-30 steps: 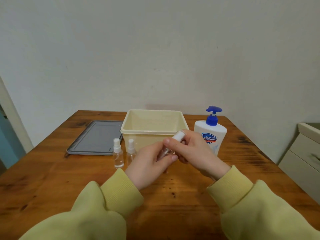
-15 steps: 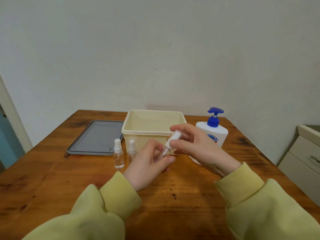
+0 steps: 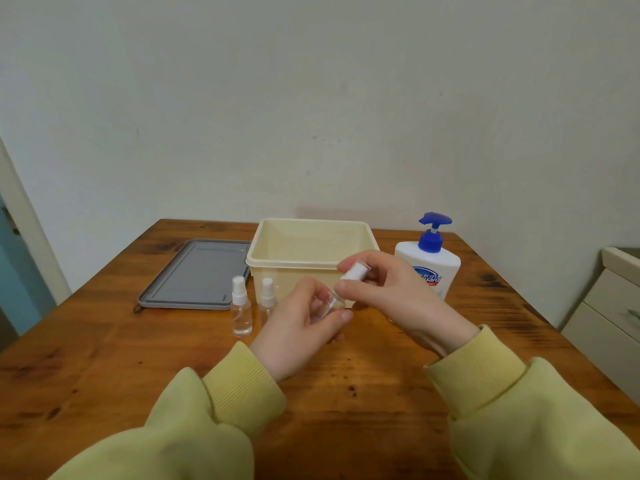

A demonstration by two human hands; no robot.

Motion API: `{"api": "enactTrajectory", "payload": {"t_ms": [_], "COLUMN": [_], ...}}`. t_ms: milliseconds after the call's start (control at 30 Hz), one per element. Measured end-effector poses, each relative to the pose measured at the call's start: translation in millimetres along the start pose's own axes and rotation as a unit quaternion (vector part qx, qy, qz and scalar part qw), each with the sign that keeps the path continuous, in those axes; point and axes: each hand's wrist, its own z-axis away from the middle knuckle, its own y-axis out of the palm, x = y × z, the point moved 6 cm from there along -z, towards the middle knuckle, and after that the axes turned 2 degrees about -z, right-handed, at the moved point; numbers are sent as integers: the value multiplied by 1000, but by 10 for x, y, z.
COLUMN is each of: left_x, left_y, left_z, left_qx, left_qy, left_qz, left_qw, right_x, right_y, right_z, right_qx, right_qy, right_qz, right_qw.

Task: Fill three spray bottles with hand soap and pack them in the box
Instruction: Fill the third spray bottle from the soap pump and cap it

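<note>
**Small bottle held over the table, its top in a pinch**

Our left hand [image 3: 298, 327] curls round the clear spray bottle [image 3: 332, 301] and holds it tilted above the table [image 3: 104, 358], just in front of the box [image 3: 294, 282]. Our right hand [image 3: 391, 292] pinches its white spray top [image 3: 355, 271] between thumb and fingertips. We cannot tell whether the top is free of the neck.

We judge the chief risk to be the smooth little body turning or slipping in the left grip as the top is twisted. A dropped top could roll off the table's edge. The second spray bottle [image 3: 241, 311] and the third spray bottle [image 3: 267, 299] stand upright just left of our left hand, and a careless sweep of the wrist would tip them. Later, the narrow neck may let pumped soap run down the outside.

The held bottle looks clear, with no soap we can make out, and so do the two standing ones. What we see of the box's inside holds no bottles. The hand soap bottle [image 3: 429, 268], right of the box, is opaque white, so its level is hidden. The grey lid [image 3: 197, 275] lies flat to the box's left
</note>
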Motion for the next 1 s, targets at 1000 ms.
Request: {"api": "enactTrajectory", "payload": {"t_ms": [1000], "left_x": [155], "left_y": [-235], "left_z": [17], "left_qx": [-46], "left_qy": [-38], "left_qz": [-35], "left_qw": [998], "right_x": [-179], "right_y": [-451], "right_z": [-233], "right_qx": [-125], "right_qy": [52], "right_qz": [-169], "right_qw": [976]}}
